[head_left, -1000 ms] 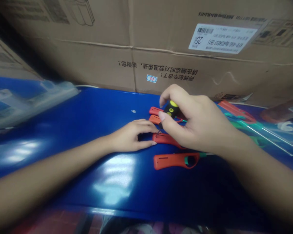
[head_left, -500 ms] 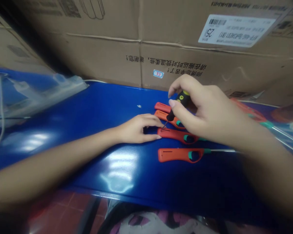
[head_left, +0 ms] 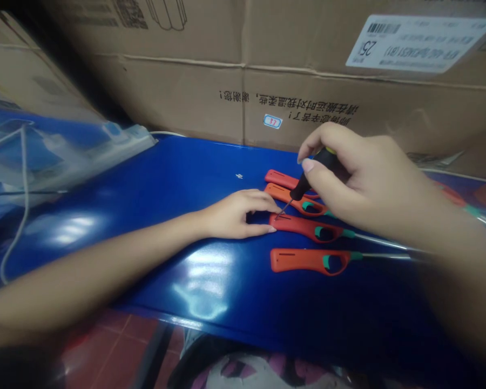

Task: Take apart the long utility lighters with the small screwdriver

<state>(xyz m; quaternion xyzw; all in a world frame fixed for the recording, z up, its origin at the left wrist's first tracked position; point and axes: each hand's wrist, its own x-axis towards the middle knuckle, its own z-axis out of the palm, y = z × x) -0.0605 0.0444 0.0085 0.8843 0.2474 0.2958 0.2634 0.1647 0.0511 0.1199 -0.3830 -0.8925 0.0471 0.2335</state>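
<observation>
Several orange long-nosed lighters with green triggers lie side by side on a blue table. My right hand is closed round a small black screwdriver, whose thin tip touches the slot at the left end of the third lighter. My left hand rests on the table with its fingers curled, pinching the left end of that same lighter. The nearest lighter lies alone in front, with its metal tube pointing right.
Large cardboard boxes stand along the table's far edge. At the far left lie clear plastic bags and a white cord. Red floor tiles show below the table's front edge.
The view has shifted, so everything sits a little further right in the frame. The screwdriver tip stays at the lighter's slot and my right fingers have moved slightly on the handle.
</observation>
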